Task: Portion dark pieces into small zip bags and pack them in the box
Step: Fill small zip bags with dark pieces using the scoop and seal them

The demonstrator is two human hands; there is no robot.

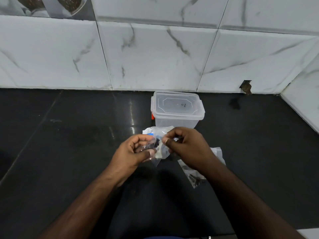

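Left hand: the left hand (pixel 136 149) is nearest the camera with its forearm, held over the dark counter (pixel 60 152); its fingers curl round one side of a small zip bag (pixel 159 150), thumb pressed on the plastic
Right hand: the right hand (pixel 185 144) meets it from the other side, thumb and fingertips pinching the same bag near its upper edge
Bag in hand: clear plastic held between both hands above the counter, with dark pieces (pixel 153 144) showing inside beside the left fingers; whether its zip is closed cannot be told
Other plastic: a clear bag (pixel 193 175) holding dark bits lies flat on the counter just beside and partly under the right wrist; more crumpled clear plastic with a blue spot (pixel 150 134) shows behind the hands, its contents hidden
Box: the clear plastic box (pixel 176 111) stands behind the hands near the marble-tiled wall (pixel 155 57), its lid on; no filled bag can be made out inside
Done so far: by the look of it, at least one bag has pieces in it
Left to do: likely seal the held bag, open the box and pack the bags in; further portions cannot be judged
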